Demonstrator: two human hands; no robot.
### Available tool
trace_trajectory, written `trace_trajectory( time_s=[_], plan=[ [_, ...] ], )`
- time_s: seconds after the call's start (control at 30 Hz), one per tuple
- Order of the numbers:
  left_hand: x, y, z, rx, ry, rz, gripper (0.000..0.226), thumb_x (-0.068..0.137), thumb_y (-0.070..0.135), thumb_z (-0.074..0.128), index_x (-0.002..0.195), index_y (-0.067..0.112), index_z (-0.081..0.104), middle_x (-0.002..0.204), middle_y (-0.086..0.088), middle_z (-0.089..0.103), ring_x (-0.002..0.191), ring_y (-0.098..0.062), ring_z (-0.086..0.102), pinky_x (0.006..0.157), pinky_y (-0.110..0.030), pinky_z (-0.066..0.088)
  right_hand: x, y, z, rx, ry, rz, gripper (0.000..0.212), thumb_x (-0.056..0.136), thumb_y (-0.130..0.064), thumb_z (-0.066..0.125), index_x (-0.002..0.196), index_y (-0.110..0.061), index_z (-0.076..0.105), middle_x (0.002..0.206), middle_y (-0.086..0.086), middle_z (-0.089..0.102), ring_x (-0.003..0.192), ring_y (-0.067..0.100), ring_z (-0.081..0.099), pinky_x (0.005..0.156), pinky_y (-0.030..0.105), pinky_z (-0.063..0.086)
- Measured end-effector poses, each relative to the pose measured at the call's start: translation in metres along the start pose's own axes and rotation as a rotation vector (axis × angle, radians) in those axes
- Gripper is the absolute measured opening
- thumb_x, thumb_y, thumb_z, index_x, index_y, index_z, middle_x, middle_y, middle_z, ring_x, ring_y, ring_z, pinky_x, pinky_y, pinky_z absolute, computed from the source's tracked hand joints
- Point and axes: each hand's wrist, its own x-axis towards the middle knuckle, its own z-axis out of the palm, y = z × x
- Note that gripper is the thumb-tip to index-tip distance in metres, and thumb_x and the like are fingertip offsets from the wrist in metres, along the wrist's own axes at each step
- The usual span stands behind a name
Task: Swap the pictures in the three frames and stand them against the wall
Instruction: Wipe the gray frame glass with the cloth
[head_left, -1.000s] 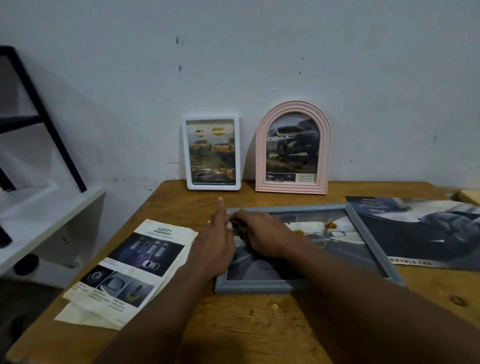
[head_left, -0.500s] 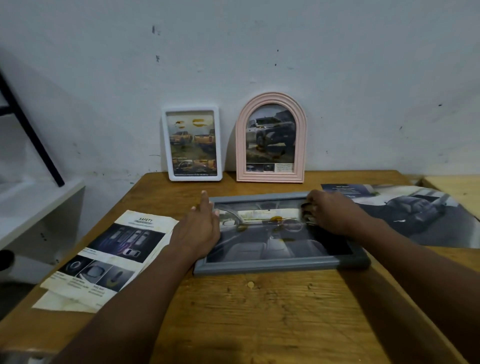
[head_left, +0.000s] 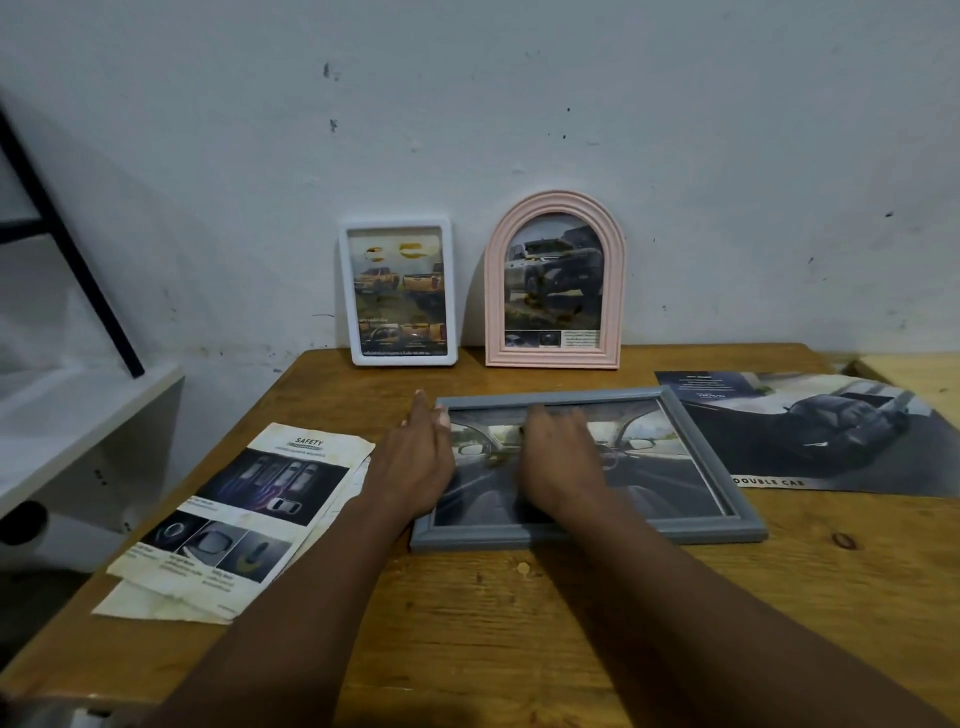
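Head view: grey frame (head_left: 467, 539) lies flat and face up on the wooden surface (head_left: 519, 623), mid-surface, well short of the wall (head_left: 519, 104). It holds a car-interior picture (head_left: 654, 467). Left grip (head_left: 415, 462) is not closed: fingers straight, laid along the frame's left rail near the far-left corner, holding nothing. Right grip (head_left: 556, 462) rests palm down on the picture inside the frame, fingers stretched toward the top rail; nothing is clasped, though the fingertips are motion-blurred. White frame (head_left: 398, 293) and pink arched frame (head_left: 555, 283) stand upright side by side at the back edge, leaning on the wall, each with a truck picture in it; white is on the left, and they are near each other but not touching. A loose truck poster (head_left: 831, 431) lies flat just right of the grey frame, its near-left edge at the frame's right rail. A safety leaflet (head_left: 249, 509) sits on other sheets left of the left grip. A white shelf (head_left: 78, 415) stands beside the surface on the far left.
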Motion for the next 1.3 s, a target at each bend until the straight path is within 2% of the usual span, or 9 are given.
trace_trajectory(
  time_s=[0.17, 0.37, 0.5, 0.6, 0.77, 0.93, 1.07, 1.2, 1.3],
  plan=[
    [0.003, -0.002, -0.004, -0.108, -0.047, -0.101, 0.065, 0.108, 0.048, 0.022, 0.163, 0.015, 0.009, 0.157, -0.023, 0.038, 0.141, -0.037, 0.040, 0.110, -0.045, 0.032, 0.009, -0.025, 0.022, 0.286, -0.095, -0.106, 0.060, 0.088, -0.015, 0.067, 0.143, -0.025, 0.044, 0.137, 0.010, 0.049, 0.128, 0.027, 0.048, 0.106, 0.042, 0.044],
    [0.002, -0.001, -0.004, -0.143, -0.038, -0.126, 0.064, 0.109, 0.046, 0.023, 0.163, 0.016, 0.009, 0.163, -0.019, 0.028, 0.148, -0.035, 0.029, 0.116, -0.044, 0.025, 0.010, -0.014, 0.009, 0.332, -0.209, -0.319, 0.041, 0.092, -0.007, 0.060, 0.130, -0.023, 0.058, 0.132, 0.000, 0.061, 0.123, 0.016, 0.056, 0.103, 0.040, 0.049],
    [-0.001, 0.004, -0.003, 0.040, -0.035, -0.054, 0.062, 0.109, 0.046, 0.021, 0.162, 0.015, 0.011, 0.158, -0.021, 0.037, 0.148, -0.036, 0.031, 0.113, -0.049, 0.031, 0.001, 0.026, -0.020, 0.115, -0.309, -0.394, 0.036, 0.096, -0.014, 0.058, 0.127, -0.033, 0.058, 0.129, -0.008, 0.058, 0.120, 0.011, 0.052, 0.103, 0.038, 0.046],
    [0.002, 0.008, -0.004, 0.181, -0.063, -0.014, 0.063, 0.108, 0.047, 0.019, 0.162, 0.015, 0.010, 0.156, -0.020, 0.042, 0.149, -0.037, 0.030, 0.111, -0.053, 0.034, -0.006, 0.065, -0.042, -0.044, -0.244, -0.334, 0.036, 0.097, -0.018, 0.056, 0.130, -0.033, 0.056, 0.132, -0.002, 0.057, 0.121, 0.018, 0.051, 0.102, 0.041, 0.044],
    [0.003, 0.009, -0.002, 0.249, -0.068, -0.010, 0.065, 0.108, 0.049, 0.017, 0.162, 0.013, 0.012, 0.157, -0.019, 0.040, 0.150, -0.038, 0.028, 0.113, -0.053, 0.033, -0.023, 0.124, -0.061, -0.167, -0.081, -0.051, 0.031, 0.096, -0.028, 0.057, 0.127, -0.029, 0.054, 0.124, 0.008, 0.059, 0.109, 0.026, 0.056, 0.091, 0.043, 0.052],
    [0.002, 0.013, 0.000, 0.257, -0.063, -0.006, 0.067, 0.107, 0.052, 0.016, 0.161, 0.013, 0.017, 0.161, -0.015, 0.036, 0.151, -0.039, 0.025, 0.115, -0.054, 0.030, -0.042, 0.095, -0.045, -0.245, 0.083, 0.100, 0.025, 0.088, -0.020, 0.067, 0.111, -0.012, 0.058, 0.104, 0.012, 0.067, 0.095, 0.029, 0.064, 0.072, 0.036, 0.051],
    [-0.001, 0.015, -0.001, 0.186, -0.054, -0.025, 0.065, 0.108, 0.050, 0.017, 0.160, 0.013, 0.019, 0.158, -0.015, 0.041, 0.150, -0.040, 0.027, 0.114, -0.054, 0.030, -0.052, 0.044, -0.019, -0.090, 0.134, 0.091, 0.026, 0.093, -0.018, 0.062, 0.117, -0.012, 0.056, 0.104, 0.011, 0.066, 0.095, 0.028, 0.061, 0.071, 0.034, 0.045],
    [-0.003, 0.012, -0.004, 0.071, -0.051, -0.022, 0.061, 0.108, 0.050, 0.019, 0.156, 0.015, 0.029, 0.155, -0.017, 0.042, 0.146, -0.038, 0.033, 0.112, -0.052, 0.032, -0.056, -0.004, 0.006, 0.223, 0.051, -0.064, 0.046, 0.091, -0.023, 0.068, 0.135, -0.022, 0.052, 0.118, 0.005, 0.062, 0.113, 0.025, 0.056, 0.091, 0.038, 0.050],
    [0.003, 0.005, -0.010, -0.042, -0.083, -0.057, 0.056, 0.107, 0.052, 0.019, 0.144, 0.019, 0.045, 0.148, -0.016, 0.049, 0.138, -0.034, 0.042, 0.109, -0.051, 0.036, -0.046, -0.025, 0.015, 0.393, -0.039, -0.185, 0.040, 0.093, -0.015, 0.062, 0.132, -0.023, 0.057, 0.120, 0.003, 0.065, 0.112, 0.019, 0.058, 0.093, 0.039, 0.053]
  ],
)
